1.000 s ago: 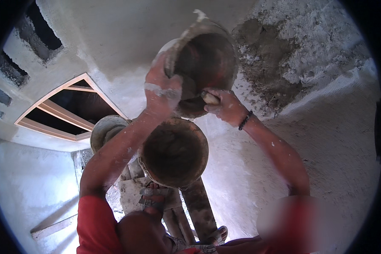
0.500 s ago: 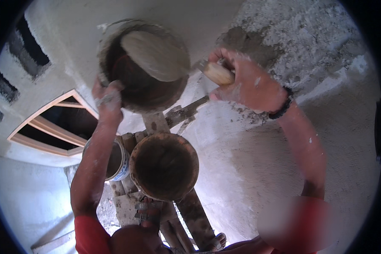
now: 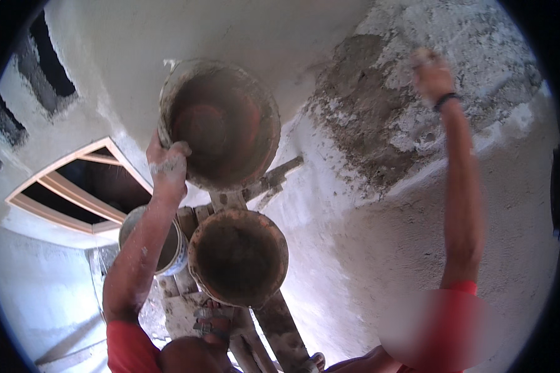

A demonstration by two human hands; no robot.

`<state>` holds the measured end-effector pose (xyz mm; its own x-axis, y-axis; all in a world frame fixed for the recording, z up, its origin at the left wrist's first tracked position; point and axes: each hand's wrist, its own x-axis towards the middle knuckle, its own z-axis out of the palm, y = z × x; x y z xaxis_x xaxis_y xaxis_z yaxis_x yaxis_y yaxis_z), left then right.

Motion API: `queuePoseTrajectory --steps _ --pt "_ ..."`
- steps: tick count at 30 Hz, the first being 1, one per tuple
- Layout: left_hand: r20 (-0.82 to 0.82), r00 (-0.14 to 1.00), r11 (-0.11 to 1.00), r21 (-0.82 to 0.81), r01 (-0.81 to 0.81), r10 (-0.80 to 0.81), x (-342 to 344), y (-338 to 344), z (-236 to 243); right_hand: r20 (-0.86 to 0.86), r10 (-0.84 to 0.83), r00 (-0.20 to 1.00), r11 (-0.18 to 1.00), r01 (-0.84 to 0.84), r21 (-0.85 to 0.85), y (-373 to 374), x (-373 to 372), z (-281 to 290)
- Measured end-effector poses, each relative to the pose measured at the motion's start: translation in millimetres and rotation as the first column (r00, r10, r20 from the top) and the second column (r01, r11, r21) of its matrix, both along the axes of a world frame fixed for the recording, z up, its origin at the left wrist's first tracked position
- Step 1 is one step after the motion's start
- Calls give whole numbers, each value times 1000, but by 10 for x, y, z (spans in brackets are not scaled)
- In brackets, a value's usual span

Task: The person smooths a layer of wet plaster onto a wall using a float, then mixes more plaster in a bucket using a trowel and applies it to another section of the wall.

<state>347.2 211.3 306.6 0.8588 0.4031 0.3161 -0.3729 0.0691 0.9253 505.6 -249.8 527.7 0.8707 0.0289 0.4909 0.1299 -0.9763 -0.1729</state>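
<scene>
My left hand (image 3: pixel 168 168) grips the near-left rim of a round, mortar-caked basin (image 3: pixel 267 124), thumb over the edge. The basin is tipped toward me, showing a thin layer of wet mortar and reddish patches inside. Far to the right, my right hand (image 3: pixel 434 78) is stretched up to the rough wall, closed and smeared by motion. A tan patch at its fingers looks like the trowel's handle (image 3: pixel 424 56); the blade cannot be made out. Wet dark mortar (image 3: pixel 367 93) covers part of the rough wall beside that hand.
A second mortar basin (image 3: pixel 238 298) stands below on wooden planks (image 3: pixel 286 329), beside a white-and-blue bucket (image 3: pixel 182 258). A wooden window frame (image 3: pixel 59 180) is at the left, with dark slots (image 3: pixel 46 59) above it. Smooth plaster (image 3: pixel 404 248) adjoins the rough wall.
My right hand has swung from beside the basin up and right to the wall with the trowel. More fresh mortar shows there. The held basin sits slightly lower and its inside is uncovered.
</scene>
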Motion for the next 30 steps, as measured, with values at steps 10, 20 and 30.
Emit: queuePoseTrajectory --steps 10,20,30 --pt "-93 996 997 -76 -6 -1 69 -189 -60 -377 442 814 588 55 807 769 -1346 -780" --pt "-29 1000 997 78 2 0 -173 -327 -23 -204 906 371 59 366 929 1821 -2200 -1555" --pt "23 999 963 268 26 -33 -268 -385 261 -38 563 825 826 -561 55 1968 -1444 -2088"
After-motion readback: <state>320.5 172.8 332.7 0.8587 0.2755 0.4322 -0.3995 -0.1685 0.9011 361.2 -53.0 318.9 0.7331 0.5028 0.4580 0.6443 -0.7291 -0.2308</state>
